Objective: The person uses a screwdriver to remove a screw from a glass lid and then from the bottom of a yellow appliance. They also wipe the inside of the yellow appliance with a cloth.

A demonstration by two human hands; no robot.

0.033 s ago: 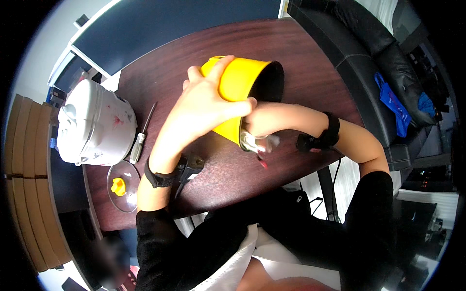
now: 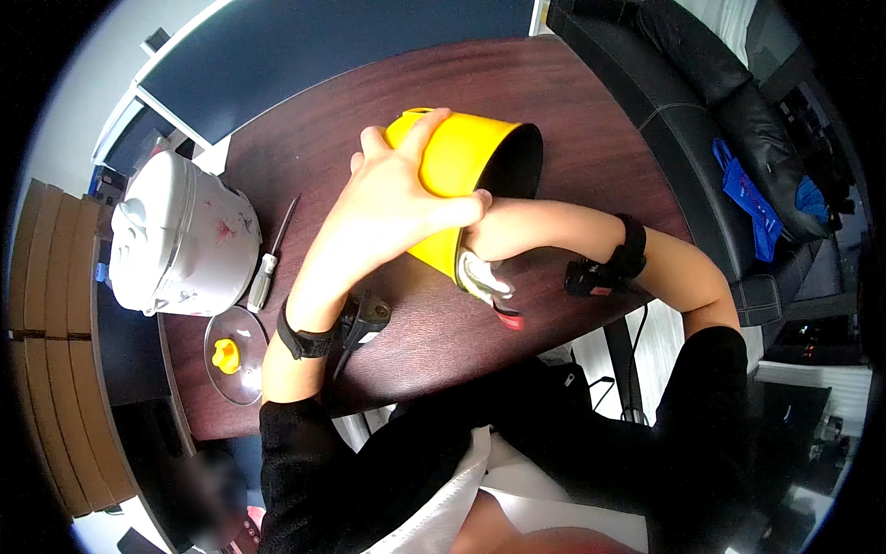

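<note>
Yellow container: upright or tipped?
Tipped: the yellow container has its dark mouth facing right, and the right forearm enters from that side.

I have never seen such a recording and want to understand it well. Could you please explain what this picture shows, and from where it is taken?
No machine here: these are a person's bare hands, with a black strap near each wrist. The picture is from a fisheye camera on the head, looking down, so straight edges bend. The left hand grips a yellow container, its mouth facing right. The right hand reaches inside, fingers hidden; something white and red sticks out there. On the table are a white lidded pot, a screwdriver and a clear lid with a yellow knob.
</note>
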